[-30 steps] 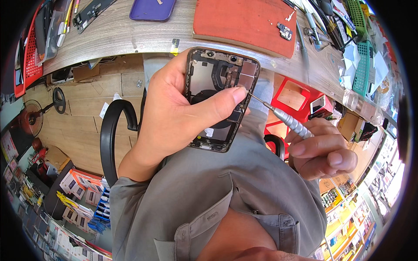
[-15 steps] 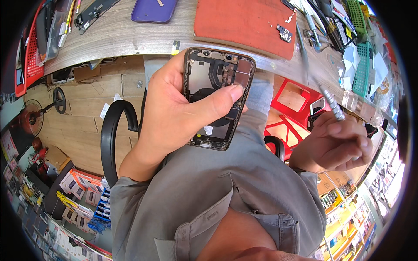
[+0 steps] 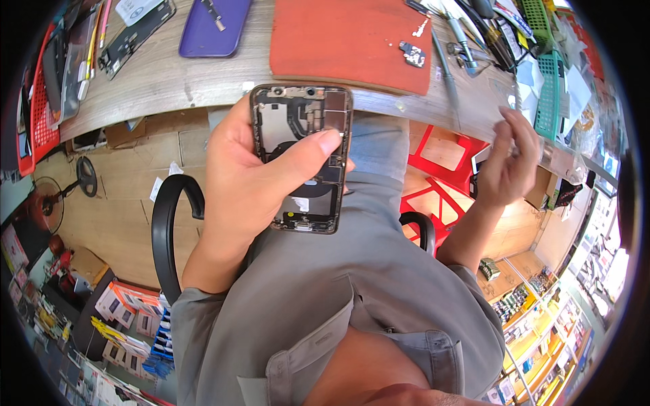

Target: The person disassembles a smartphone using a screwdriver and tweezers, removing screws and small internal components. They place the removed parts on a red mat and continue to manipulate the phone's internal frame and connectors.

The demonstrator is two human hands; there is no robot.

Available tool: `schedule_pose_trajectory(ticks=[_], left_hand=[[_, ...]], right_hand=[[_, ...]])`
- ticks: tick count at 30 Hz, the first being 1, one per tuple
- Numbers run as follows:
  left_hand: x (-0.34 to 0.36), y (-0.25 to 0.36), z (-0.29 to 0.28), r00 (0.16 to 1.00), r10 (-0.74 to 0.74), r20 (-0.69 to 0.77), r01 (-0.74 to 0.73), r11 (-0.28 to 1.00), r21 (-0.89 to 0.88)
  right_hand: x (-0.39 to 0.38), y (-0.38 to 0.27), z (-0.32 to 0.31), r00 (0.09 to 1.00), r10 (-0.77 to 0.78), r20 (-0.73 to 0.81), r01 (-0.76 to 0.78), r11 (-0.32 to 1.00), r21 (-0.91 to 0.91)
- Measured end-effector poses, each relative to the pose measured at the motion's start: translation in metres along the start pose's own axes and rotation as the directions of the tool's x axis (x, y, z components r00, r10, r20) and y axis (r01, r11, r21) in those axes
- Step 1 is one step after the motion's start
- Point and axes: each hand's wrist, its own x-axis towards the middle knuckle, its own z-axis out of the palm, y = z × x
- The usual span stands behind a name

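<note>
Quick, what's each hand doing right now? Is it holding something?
Left hand: closed around an opened phone, thumb across its insides.
Right hand: fingers partly bent; can't tell whether it's holding anything.

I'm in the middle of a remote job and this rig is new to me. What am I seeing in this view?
There is no machine here: these are a person's own bare hands. A wide fisheye camera on the person's head looks down, so straight edges curve and the picture's left is the person's left.

The left hand holds an opened phone, its inner parts showing, with the thumb across it. The right hand is raised near the desk; blur hides whether it holds anything.

On the desk lie a red board with a small part on it, a shallow purple tray and a green basket.
</note>
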Motion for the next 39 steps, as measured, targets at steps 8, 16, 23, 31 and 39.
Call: schedule_pose_trajectory(ticks=[8, 16, 23, 31, 39], left_hand=[[0.004, -0.004, -0.002, 1.000, 0.009, -0.017, -0.008, 0.999, 0.036], [0.016, -0.012, 0.002, 1.000, 0.016, -0.008, -0.016, 1.000, 0.020], [0.025, -0.016, 0.003, 0.999, 0.011, 0.030, -0.011, 1.000, -0.012], [0.024, -0.014, 0.007, 1.000, -0.003, -0.008, 0.004, 1.000, 0.020], [0.028, -0.017, 0.010, 0.998, 0.055, 0.000, -0.055, 0.997, 0.062]], right_hand=[[0.001, 0.026, 0.024, 0.993, 0.084, 0.078, -0.063, 0.970, -0.233], [0.007, 0.038, 0.036, 0.987, 0.142, 0.075, -0.116, 0.955, -0.272], [0.037, 0.024, 0.047, 0.991, 0.078, 0.107, -0.043, 0.953, -0.300], [0.042, 0.032, 0.053, 0.988, 0.129, 0.088, -0.110, 0.974, -0.201], [0.081, 0.022, 0.051, 0.907, 0.419, -0.048, -0.340, 0.794, 0.504]])
